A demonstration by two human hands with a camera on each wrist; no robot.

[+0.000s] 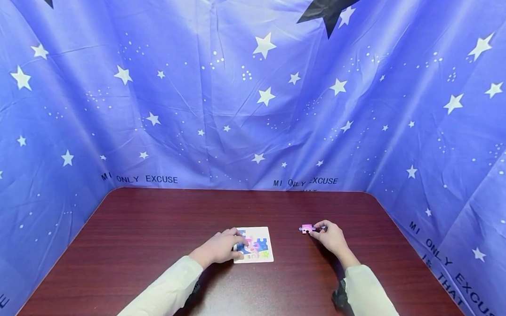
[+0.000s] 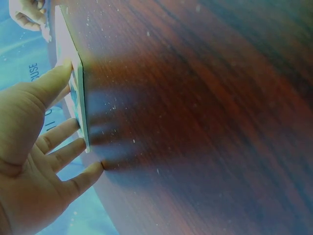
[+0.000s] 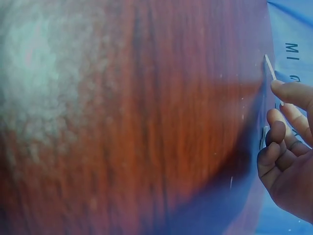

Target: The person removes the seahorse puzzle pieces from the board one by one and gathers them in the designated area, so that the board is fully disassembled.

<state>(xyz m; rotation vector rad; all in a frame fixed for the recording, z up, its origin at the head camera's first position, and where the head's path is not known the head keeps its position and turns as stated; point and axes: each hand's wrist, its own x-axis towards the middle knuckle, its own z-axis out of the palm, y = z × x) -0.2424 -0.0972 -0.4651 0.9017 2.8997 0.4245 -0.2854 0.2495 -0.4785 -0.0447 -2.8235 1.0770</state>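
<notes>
A square puzzle board (image 1: 260, 232) with a white frame and several colourful pieces in it lies flat on the table. My left hand (image 1: 221, 247) rests on its left side, with thumb and some fingertips touching it. In the left wrist view, the fingers of the left hand (image 2: 46, 142) are spread and fairly straight, and the board (image 2: 78, 83) shows edge-on. To the right of the board, my right hand (image 1: 331, 238) pinches a pink puzzle piece (image 1: 307, 228) between thumb and fingers. The right wrist view shows this piece (image 3: 270, 67) as a thin edge at the fingertips.
The dark red wooden table (image 1: 157, 210) has rounded far corners. A blue star-printed cloth (image 1: 221, 105) hangs behind it and along both sides. Something thin and pale (image 3: 263, 138) shows behind the curled right fingers; its kind is unclear.
</notes>
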